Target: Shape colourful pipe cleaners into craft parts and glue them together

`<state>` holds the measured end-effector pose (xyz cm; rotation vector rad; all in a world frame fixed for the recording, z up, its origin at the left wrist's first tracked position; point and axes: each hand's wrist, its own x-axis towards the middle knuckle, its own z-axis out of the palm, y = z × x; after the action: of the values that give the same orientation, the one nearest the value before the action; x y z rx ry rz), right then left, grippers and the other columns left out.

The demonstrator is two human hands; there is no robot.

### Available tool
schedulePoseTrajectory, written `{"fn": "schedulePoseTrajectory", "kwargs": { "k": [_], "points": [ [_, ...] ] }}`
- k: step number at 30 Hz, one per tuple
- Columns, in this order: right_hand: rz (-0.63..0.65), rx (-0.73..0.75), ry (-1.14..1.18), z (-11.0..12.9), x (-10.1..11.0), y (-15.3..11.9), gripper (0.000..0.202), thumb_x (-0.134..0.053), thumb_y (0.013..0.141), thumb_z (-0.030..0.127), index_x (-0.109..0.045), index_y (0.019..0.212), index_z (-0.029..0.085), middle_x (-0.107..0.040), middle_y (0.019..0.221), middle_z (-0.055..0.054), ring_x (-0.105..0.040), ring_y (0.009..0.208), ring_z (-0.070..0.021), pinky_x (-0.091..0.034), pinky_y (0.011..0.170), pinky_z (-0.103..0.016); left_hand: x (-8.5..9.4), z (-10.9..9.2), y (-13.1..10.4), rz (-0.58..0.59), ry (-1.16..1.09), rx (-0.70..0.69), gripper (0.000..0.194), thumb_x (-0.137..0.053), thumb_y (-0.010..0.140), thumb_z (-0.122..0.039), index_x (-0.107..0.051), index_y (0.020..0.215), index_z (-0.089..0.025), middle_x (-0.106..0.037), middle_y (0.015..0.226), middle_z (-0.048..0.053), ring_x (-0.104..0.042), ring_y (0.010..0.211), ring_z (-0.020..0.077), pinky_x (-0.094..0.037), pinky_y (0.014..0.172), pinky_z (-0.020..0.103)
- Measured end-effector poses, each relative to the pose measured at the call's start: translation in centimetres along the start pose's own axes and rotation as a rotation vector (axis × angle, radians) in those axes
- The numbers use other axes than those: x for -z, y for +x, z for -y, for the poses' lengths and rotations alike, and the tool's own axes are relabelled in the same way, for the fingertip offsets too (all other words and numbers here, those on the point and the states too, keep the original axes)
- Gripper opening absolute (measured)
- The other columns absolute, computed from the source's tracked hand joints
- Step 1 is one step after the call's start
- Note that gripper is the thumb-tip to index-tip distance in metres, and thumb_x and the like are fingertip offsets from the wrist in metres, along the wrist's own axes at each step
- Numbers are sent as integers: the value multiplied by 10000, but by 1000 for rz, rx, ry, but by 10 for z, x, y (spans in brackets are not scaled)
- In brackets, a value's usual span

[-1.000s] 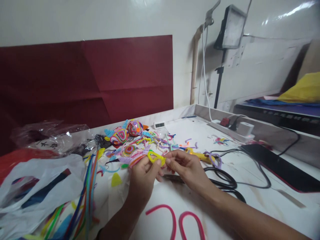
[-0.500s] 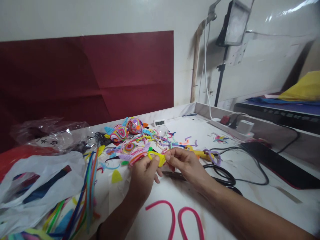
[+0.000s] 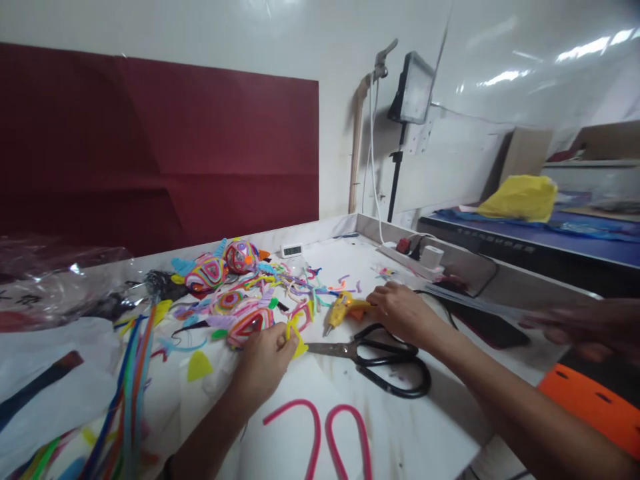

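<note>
yellow fuzzy loop (image 3: pixel 296 340) was pinched in left hand (image 3: pixel 265 357), over table's middle, near tip of black-handled scissors (image 3: pixel 356 351). bare tabletop (image 3: pixel 345 257) was seen beyond yellow glue gun (image 3: pixel 343 312), bounded by raised rim (image 3: pixel 320 229) at back and right. right hand (image 3: pixel 400 310) was held palm down, fingers curled at glue gun's handle; whether it was gripped could not be told. right forearm was stretched forward. at left, white plastic bag (image 3: pixel 93 340) was noted, contents unclear.
</note>
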<state>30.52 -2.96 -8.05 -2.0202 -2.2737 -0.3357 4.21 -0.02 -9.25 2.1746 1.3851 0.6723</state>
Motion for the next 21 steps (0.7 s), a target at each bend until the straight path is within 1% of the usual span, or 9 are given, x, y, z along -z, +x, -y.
{"fn": "schedulePoseTrajectory", "kwargs": {
  "k": [4, 7, 9, 11, 13, 15, 17, 19, 21],
  "points": [
    [44, 22, -68, 8, -10, 8, 210, -483, 865, 167, -689, 891, 135, -690, 915, -144, -600, 900, -277, -417, 745, -346, 1, -3, -3, 54, 248, -42, 203, -436, 812, -193, -428, 609, -203, -491, 546, -21, -491, 534, 136, -257, 517, 244],
    [49, 9, -80, 3, -2, 11, 193, -502, 859, 177, -682, 929, 160, -691, 953, -123, -599, 947, -256, -417, 775, -324, 1, -4, -4, 93, 367, -39, 162, -431, 825, -186, -492, 675, -197, -544, 595, -1, -536, 596, 157, -268, 547, 255],
    [48, -32, -86, -12, 7, 11, 202, -496, 870, 184, -674, 966, 174, -687, 985, -113, -596, 981, -232, -414, 807, -302, 2, -4, -3, 117, 417, -31, 149, -420, 836, -188, -529, 734, -193, -589, 634, 15, -575, 645, 175, -282, 563, 261],
    [62, -113, -107, -36, 14, 10, 223, -459, 890, 169, -669, 963, 155, -677, 1001, -130, -601, 987, -226, -418, 822, -303, 2, -5, -3, 131, 450, -21, 156, -408, 849, -190, -549, 783, -187, -632, 686, 35, -607, 696, 189, -301, 579, 264],
    [109, -209, -134, -62, 15, 11, 221, -450, 898, 157, -661, 957, 127, -670, 978, -151, -618, 958, -237, -440, 802, -326, 3, -5, -3, 138, 473, -8, 157, -410, 857, -197, -564, 829, -180, -664, 743, 56, -628, 736, 201, -317, 587, 266],
    [189, -273, -149, -84, 10, 15, 188, -502, 898, 213, -654, 947, 115, -662, 962, -138, -625, 936, -236, -469, 791, -351, 3, -5, -4, 138, 487, 3, 167, -420, 860, -208, -578, 900, -172, -687, 804, 77, -644, 784, 220, -333, 594, 272],
    [264, -305, -147, -99, 0, 19, 244, -539, 899, 306, -601, 1063, 137, -626, 1057, -83, -613, 930, -195, -502, 798, -382, 3, -3, -4, 128, 477, 6, 228, -431, 857, -208, -572, 1031, -166, -703, 863, 91, -654, 840, 240, -355, 614, 280],
    [314, -320, -136, -106, -9, 24, 300, -546, 897, 331, -560, 1138, 154, -592, 1125, -73, -602, 945, -188, -514, 802, -396, 3, -1, -4, 117, 461, 13, 340, -433, 855, -203, -519, 1181, -162, -710, 897, 98, -658, 870, 246, -375, 634, 285],
    [337, -328, -123, -108, -17, 28, 312, -545, 897, 323, -548, 1163, 158, -579, 1153, -80, -596, 965, -197, -513, 808, -401, 2, 0, -4, 116, 458, 30, 423, -432, 855, -198, -457, 1275, -162, -715, 903, 100, -663, 866, 240, -386, 637, 283]
  ]
}}
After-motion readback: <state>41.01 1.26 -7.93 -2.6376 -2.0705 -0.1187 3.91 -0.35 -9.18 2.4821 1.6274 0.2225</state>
